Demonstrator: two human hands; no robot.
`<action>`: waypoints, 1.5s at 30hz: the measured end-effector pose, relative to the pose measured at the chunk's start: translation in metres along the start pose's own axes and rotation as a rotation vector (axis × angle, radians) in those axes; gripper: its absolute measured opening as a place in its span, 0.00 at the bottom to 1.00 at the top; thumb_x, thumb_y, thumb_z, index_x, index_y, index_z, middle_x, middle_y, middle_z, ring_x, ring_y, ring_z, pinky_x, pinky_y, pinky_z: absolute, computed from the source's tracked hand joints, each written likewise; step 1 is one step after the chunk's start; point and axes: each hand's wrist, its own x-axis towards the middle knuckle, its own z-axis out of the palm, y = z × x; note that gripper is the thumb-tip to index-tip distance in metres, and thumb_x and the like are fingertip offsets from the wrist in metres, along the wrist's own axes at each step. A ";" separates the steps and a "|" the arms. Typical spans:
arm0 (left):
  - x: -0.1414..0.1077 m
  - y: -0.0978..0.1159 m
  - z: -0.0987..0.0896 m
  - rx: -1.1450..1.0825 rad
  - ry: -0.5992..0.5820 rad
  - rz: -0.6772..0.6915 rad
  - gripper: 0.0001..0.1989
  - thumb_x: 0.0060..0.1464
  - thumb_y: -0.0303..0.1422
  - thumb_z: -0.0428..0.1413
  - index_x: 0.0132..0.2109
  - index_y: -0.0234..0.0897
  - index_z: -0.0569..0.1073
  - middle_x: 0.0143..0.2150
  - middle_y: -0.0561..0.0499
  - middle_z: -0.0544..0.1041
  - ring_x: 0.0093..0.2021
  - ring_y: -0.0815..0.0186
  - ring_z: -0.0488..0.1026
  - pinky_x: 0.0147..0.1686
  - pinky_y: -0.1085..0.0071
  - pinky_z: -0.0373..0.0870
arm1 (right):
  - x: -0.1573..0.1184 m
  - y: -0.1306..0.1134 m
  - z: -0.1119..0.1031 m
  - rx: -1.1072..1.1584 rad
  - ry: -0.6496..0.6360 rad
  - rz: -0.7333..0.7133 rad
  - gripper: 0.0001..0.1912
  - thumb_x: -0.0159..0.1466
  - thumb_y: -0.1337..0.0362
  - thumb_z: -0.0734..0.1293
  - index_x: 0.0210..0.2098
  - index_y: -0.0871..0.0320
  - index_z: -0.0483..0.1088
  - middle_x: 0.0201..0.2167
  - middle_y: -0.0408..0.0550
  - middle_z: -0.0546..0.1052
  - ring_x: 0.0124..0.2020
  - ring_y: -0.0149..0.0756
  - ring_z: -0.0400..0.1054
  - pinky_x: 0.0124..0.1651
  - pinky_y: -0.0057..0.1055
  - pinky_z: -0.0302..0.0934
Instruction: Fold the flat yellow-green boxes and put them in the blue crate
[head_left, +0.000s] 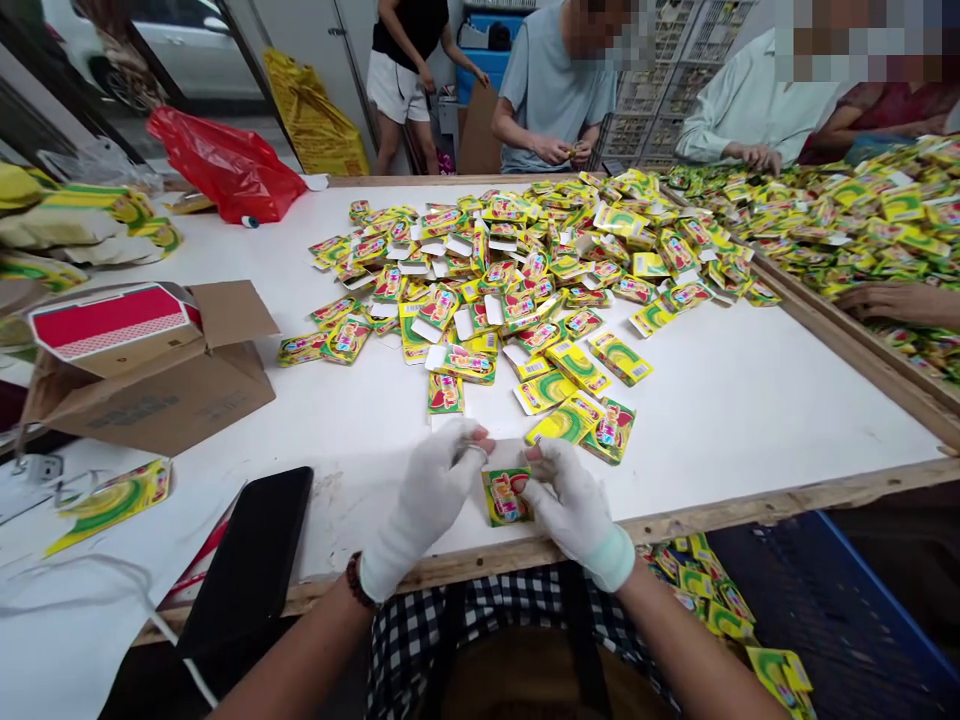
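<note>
Both my hands wear white gloves with bare fingertips, near the front edge of the white table [697, 440]. A small yellow-green box [504, 497] with red and pink print is between them. My right hand [571, 500] has its fingers closed on the box's right side. My left hand [429, 500] is beside the box's upper left, its fingers curled together; what they hold, if anything, I cannot make out. Just beyond my hands lies a large pile of similar boxes [525, 290], several with white flaps open.
Left of my hands lie a black phone [251, 545] and a cardboard box [165, 390]. A red plastic bag [229, 165] sits at the back left. A blue crate [862, 600] stands below the table's edge. Other people stand or sit around the far side.
</note>
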 end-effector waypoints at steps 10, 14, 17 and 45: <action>-0.033 -0.028 0.022 -0.139 0.015 -0.014 0.05 0.54 0.29 0.55 0.39 0.36 0.73 0.37 0.50 0.76 0.38 0.67 0.74 0.40 0.70 0.74 | 0.002 -0.005 -0.012 -0.039 -0.084 0.066 0.08 0.65 0.63 0.62 0.39 0.56 0.71 0.36 0.46 0.77 0.38 0.35 0.71 0.42 0.32 0.66; -0.027 -0.025 0.019 -0.170 -0.047 -0.001 0.03 0.55 0.30 0.55 0.37 0.35 0.72 0.34 0.51 0.75 0.36 0.68 0.73 0.39 0.72 0.72 | 0.013 -0.004 -0.017 0.094 -0.145 0.075 0.05 0.64 0.63 0.62 0.38 0.57 0.67 0.31 0.44 0.74 0.33 0.32 0.69 0.38 0.29 0.66; -0.028 -0.026 0.023 -0.337 0.006 -0.096 0.16 0.53 0.30 0.57 0.49 0.37 0.67 0.38 0.51 0.74 0.36 0.69 0.73 0.39 0.72 0.73 | 0.016 -0.004 -0.016 0.274 -0.186 0.090 0.17 0.63 0.64 0.63 0.51 0.56 0.60 0.35 0.45 0.74 0.35 0.32 0.70 0.40 0.30 0.68; -0.052 -0.025 0.009 0.161 -0.048 0.437 0.15 0.54 0.22 0.57 0.48 0.39 0.70 0.42 0.48 0.76 0.43 0.67 0.75 0.43 0.72 0.73 | -0.009 -0.017 -0.028 -0.106 -0.180 -0.227 0.11 0.63 0.64 0.65 0.44 0.55 0.74 0.41 0.50 0.78 0.41 0.36 0.74 0.44 0.31 0.70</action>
